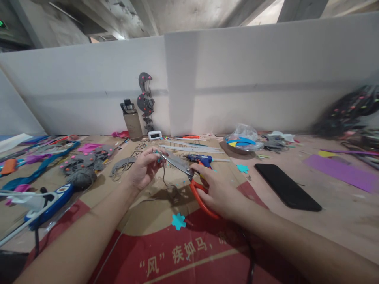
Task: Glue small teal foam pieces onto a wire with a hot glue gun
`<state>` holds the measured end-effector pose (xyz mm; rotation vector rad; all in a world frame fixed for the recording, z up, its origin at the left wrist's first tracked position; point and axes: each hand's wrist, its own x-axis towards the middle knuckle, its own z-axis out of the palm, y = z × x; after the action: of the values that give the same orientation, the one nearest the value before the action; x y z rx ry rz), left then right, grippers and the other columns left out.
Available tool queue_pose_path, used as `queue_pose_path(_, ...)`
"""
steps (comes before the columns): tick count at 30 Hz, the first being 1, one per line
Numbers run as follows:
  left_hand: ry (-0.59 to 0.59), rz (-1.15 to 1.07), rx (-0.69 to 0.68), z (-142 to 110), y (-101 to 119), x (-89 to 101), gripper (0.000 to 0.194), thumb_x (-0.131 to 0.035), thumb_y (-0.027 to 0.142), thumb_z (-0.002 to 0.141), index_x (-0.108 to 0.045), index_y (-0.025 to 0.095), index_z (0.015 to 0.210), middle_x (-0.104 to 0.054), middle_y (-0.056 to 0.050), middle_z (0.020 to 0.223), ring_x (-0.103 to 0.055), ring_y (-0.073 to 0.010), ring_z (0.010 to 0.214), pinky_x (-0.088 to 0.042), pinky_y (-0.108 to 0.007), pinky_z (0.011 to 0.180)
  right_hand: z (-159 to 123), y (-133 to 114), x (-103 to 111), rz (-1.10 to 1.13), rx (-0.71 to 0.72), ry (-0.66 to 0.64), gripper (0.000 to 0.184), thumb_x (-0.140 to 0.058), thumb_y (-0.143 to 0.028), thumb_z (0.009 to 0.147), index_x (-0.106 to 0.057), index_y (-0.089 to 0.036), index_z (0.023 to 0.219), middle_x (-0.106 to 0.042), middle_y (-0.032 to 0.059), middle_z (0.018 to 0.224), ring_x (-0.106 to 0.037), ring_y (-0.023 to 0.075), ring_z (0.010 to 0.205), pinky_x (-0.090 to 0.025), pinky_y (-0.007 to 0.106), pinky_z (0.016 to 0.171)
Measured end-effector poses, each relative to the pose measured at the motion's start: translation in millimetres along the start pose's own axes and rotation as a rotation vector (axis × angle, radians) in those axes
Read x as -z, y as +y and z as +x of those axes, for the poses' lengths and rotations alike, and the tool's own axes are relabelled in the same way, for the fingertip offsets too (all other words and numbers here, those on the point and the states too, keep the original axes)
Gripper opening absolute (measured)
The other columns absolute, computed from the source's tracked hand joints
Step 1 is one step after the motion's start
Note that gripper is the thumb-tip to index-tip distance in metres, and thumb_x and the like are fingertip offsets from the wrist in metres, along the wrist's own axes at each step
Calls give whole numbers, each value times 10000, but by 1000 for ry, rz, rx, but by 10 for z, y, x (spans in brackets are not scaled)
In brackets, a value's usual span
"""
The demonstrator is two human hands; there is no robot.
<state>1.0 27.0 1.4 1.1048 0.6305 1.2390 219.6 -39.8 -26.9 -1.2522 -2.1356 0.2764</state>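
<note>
Bare left hand (146, 167), bare right hand (220, 191), smooth, slender fingers on both, uncovered wrists, left forearm (85, 232) and right forearm (296, 244) both bare down to the frame's edges, slim and evenly tapered toward the wrists, fingernails too small to make out.

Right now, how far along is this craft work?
Looks done: the grey ornament against the wall carries pink dots; the turquoise cut-out on the cardboard is shaped.
In hand: the left hand pinches a small teal piece, grey yarn hanging below; the right hand holds scissors, blades at that piece.
Remaining, probably: finishing that trim and attaching the cut-out, which lies loose.
</note>
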Motion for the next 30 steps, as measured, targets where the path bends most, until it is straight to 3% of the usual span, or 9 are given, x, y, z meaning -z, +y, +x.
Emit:
queue_pose_path(3,9,-12,48,-22,17,-19,98,-644,141,598,-596,160,681,-618,-12,723,-564,-104,644,-478,-231,637,-17,13,-6,-47,4,-20,504,-498,-251,798,-427,-180,1292,-636,81,884,-572,179,779,-430,291,677)
queue_pose_path(7,-23,-33,78,-32,19,-9,106,-632,130,574,-599,155,672,-588,-5,674,-549,-102,616,-482,-238,644,-30,16,-1,-79,19,-14,489,-487,-256,801,-428,-219,1285,-628,56,849,-541,150,687,-400,264,636)
queue_pose_path(30,-35,-8,77,-34,16,1,126,-631,144,572,-620,160,697,-578,-8,655,-544,-113,600,-474,-238,609,-36,50,-18,-171,47,-14,462,-478,-262,799,-445,-235,1259,-658,83,994,-603,181,766,-418,269,629)
